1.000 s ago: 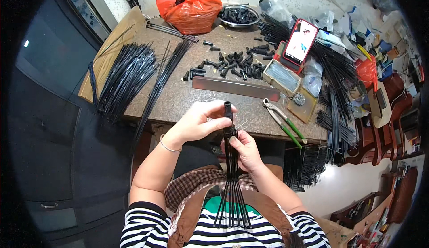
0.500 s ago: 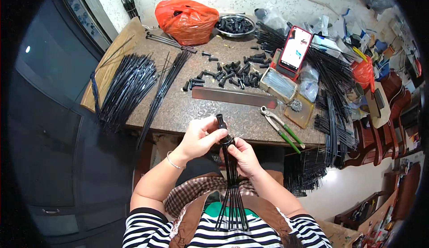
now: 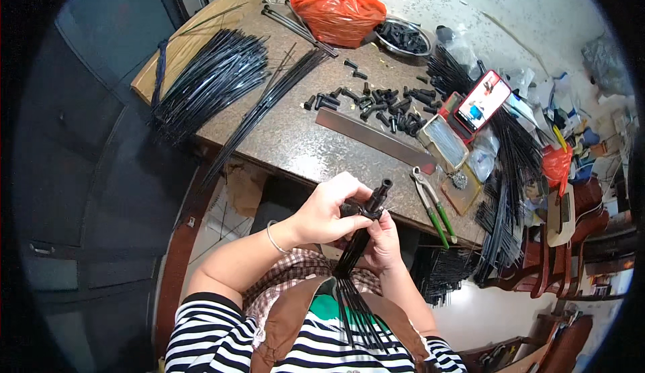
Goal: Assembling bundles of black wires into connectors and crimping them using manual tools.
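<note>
Above my lap, close to the table's front edge, I hold a bundle of thin black ribs [image 3: 355,255]. Its lower ends fan out over my striped top. A black plastic tubular fitting [image 3: 380,195] with a round open end caps the bundle. My left hand [image 3: 332,210] is closed around the fitting from the left, thumb pressed at its collar. My right hand [image 3: 384,242] pinches the ribs just below that collar. The fingers behind the bundle are partly hidden.
On the speckled table [image 3: 289,141] lie loose black plastic fittings [image 3: 396,108], a flat metal bar [image 3: 369,138] and green-handled pincers [image 3: 433,208]. Long black ribs [image 3: 215,81] are piled left. At the back stand a red plastic bag [image 3: 336,10], a metal bowl [image 3: 424,52] and a phone [image 3: 485,101].
The view has turned, so the table appears tilted. Both hands still hold the bundle, whose fitting now leans to the right. My left hand has shifted around the fitting.
</note>
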Demonstrator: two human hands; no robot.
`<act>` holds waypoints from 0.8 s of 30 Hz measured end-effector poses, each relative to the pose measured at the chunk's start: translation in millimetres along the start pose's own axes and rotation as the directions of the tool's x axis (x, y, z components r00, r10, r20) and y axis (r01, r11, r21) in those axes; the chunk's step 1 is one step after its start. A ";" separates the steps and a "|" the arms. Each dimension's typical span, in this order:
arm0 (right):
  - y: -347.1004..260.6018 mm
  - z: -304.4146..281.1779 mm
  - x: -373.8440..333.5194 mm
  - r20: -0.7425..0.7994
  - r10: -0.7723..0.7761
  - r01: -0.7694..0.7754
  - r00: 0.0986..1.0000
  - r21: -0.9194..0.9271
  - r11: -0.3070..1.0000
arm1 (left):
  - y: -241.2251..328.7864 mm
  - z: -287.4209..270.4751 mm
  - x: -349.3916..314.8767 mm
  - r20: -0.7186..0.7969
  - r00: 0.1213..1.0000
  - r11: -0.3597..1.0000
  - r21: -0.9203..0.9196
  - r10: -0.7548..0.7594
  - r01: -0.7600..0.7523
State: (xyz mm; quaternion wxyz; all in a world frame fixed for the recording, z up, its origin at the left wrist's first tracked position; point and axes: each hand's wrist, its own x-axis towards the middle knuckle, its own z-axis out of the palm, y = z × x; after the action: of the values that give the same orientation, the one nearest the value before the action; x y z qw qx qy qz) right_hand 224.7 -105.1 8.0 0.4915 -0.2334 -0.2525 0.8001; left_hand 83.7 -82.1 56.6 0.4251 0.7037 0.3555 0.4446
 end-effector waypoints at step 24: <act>4.5 7.2 12.7 -0.275 -0.612 0.546 0.742 -0.282 0.789 | -28.0 6.8 10.8 0.141 0.987 0.672 -0.739 0.079 0.052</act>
State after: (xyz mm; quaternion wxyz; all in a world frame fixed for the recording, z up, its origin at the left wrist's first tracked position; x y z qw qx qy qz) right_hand 212.0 -96.6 9.0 0.7295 -0.3263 -0.2928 0.5250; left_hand 90.4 -63.7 32.8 0.6977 0.5073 0.1039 0.4951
